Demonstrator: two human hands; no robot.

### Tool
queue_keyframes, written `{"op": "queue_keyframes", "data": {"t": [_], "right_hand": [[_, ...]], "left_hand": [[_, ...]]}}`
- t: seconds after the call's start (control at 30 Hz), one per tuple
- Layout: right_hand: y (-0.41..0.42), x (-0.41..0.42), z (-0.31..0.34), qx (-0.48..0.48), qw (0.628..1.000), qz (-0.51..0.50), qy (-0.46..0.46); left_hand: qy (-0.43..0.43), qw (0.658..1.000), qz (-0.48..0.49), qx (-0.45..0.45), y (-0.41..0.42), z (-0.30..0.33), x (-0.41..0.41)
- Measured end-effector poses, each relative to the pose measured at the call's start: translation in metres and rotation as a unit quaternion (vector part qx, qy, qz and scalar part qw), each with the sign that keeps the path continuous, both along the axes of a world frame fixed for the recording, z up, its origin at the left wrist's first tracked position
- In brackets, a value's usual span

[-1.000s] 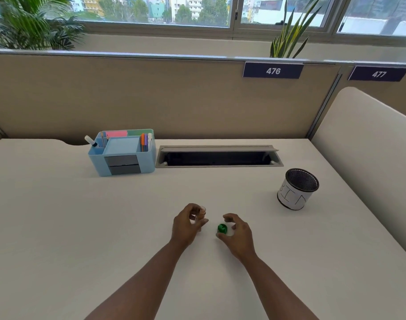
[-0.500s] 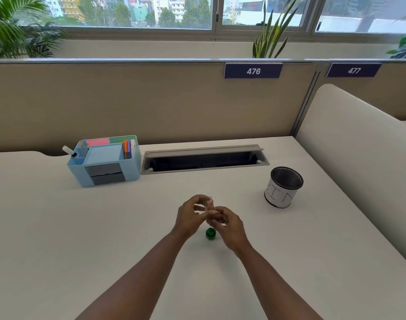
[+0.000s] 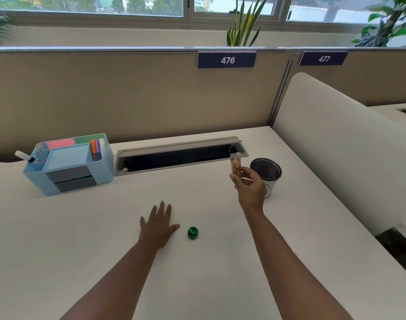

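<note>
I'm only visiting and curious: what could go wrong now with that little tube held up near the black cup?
The right hand pinches the small tube by its lower end only, so it might slip. A green cap lies apart on the desk, so the tube may be open and could spill, perhaps into the cable slot.

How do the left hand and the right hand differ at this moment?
The left hand lies flat with straight fingers low at the table; the right hand is raised, fingers curled. The left hand holds nothing; the right hand grips a small clear vial. The left hand is beside the green cap; the right hand is in front of the mesh cup. Both are bare.
</note>
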State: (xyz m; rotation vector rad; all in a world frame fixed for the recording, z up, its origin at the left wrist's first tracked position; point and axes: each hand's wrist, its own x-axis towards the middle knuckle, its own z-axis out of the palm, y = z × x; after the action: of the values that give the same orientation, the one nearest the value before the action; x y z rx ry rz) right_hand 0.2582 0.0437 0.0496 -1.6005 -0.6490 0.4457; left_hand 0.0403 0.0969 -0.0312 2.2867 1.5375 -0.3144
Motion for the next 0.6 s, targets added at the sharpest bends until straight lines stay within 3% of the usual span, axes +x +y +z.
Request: {"op": "queue_keyframes", "data": {"t": [0.23, 0.6], "right_hand": [[0.003, 0.037, 0.003, 0.009, 0.988, -0.152, -0.031], [0.002, 0.059, -0.011, -0.055, 0.974, -0.208, -0.072]], "left_hand": [[0.029, 0.999, -0.011, -0.016, 0.006, 0.002, 0.001], [0.045, 0.998, -0.023, -0.035, 0.011, 0.004, 0.002]]}}
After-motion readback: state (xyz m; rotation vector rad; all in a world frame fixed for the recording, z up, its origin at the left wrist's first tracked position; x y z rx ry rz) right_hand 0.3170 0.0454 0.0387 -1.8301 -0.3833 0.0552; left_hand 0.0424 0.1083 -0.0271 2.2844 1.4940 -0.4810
